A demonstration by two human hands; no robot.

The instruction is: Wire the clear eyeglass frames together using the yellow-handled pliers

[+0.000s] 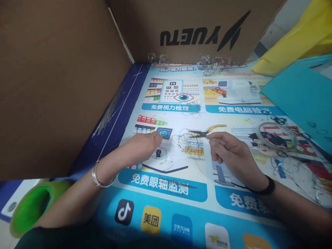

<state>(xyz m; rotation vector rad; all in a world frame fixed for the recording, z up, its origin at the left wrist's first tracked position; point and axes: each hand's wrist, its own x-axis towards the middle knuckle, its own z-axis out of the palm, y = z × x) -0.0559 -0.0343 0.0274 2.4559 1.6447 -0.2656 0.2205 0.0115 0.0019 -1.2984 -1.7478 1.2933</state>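
My left hand [147, 145] is closed in a pinch over the printed sheet, with thin wire trailing beside its fingers. My right hand [229, 152] has its fingers curled, thumb and index fingertips together. What they pinch is too fine or hidden to make out. Just at those fingertips lie pliers [203, 133] with dark jaws pointing left and a yellow handle. I cannot tell whether the hand grips them or only touches them. A loose tangle of thin wire [185, 143] spreads between both hands, partly under the jaws.
Cardboard panels [181, 20] wall off the back and left. Wire scraps [212, 64] heap along the back. Straight wire lengths [109, 110] lie left. At right are a clear ring-shaped roll [276, 136], dark loops [278, 120] and a turquoise sheet [298, 93]. Green tape [36, 204] stands front left.
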